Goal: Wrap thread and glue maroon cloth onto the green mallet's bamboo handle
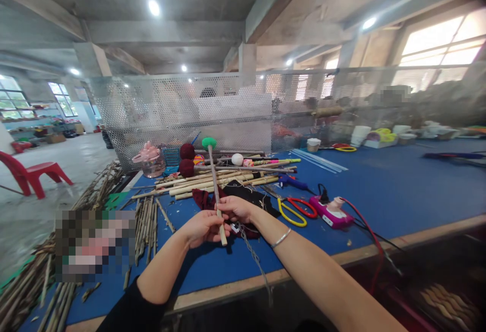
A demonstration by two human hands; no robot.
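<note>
Both my hands hold one thin bamboo stick (214, 180) with a green ball head (208, 143), tilted away from me over the blue table (398, 190). My left hand (203, 228) is closed round the stick's lower end. My right hand (236, 208) pinches the shaft just above it, a silver bangle on that wrist. A grey string (255, 258) hangs from my hands toward the table edge. Dark red and black cloth (246, 195) lies just behind my hands.
More sticks with dark red, white and coloured ball heads (228, 170) lie in a pile behind. Yellow and red scissors (296, 210), a pink glue gun (330, 211) with a red cord, loose bamboo (148, 225) at left, a mesh screen (190, 114) at the back, a red chair (32, 172) far left.
</note>
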